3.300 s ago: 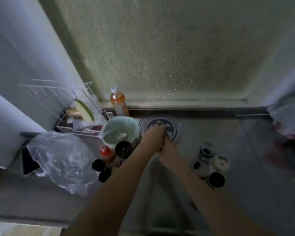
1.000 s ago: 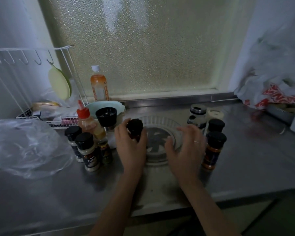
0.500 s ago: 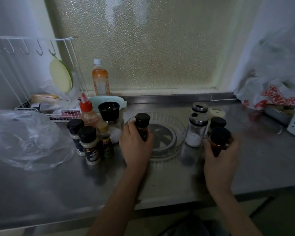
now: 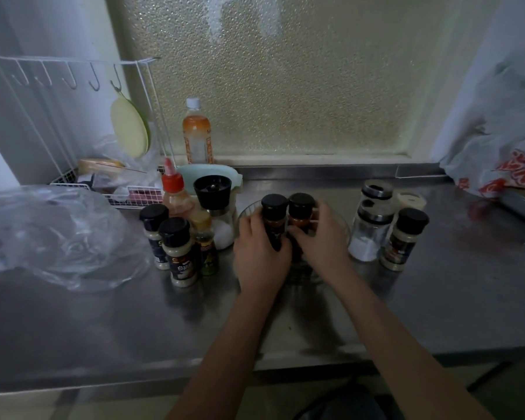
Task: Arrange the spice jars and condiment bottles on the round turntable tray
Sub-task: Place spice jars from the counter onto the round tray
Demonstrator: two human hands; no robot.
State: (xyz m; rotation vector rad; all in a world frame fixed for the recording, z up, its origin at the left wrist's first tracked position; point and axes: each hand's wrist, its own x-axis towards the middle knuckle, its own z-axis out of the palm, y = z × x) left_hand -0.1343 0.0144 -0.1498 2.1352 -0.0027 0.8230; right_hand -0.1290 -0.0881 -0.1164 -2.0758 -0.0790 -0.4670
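Note:
The clear round turntable tray [image 4: 344, 228] sits mid-counter, mostly hidden behind my hands. My left hand [image 4: 259, 256] grips a black-capped dark spice jar [image 4: 274, 212] standing in the tray. Beside it, my right hand [image 4: 322, 237] grips a black-capped reddish spice jar [image 4: 300, 209]; the two jars touch. To the left stand two pale spice jars [image 4: 178, 250], a red-capped sauce bottle [image 4: 175, 192], a small yellow-capped bottle [image 4: 205, 237] and a black-topped grinder [image 4: 214, 198]. Off to the right are two glass shakers [image 4: 370, 225], a white-lidded jar [image 4: 411, 201] and a black-capped spice jar [image 4: 403, 237].
A crumpled clear plastic bag [image 4: 52, 234] lies at the left. A white wire rack [image 4: 82, 122] and an orange drink bottle [image 4: 196, 134] stand at the back by the frosted window. A red-and-white plastic bag [image 4: 503, 165] fills the right corner. The counter's front edge [image 4: 164, 371] is near.
My right hand picked up the reddish jar from the right group and brought it left into the tray, next to the dark jar that my left hand keeps holding.

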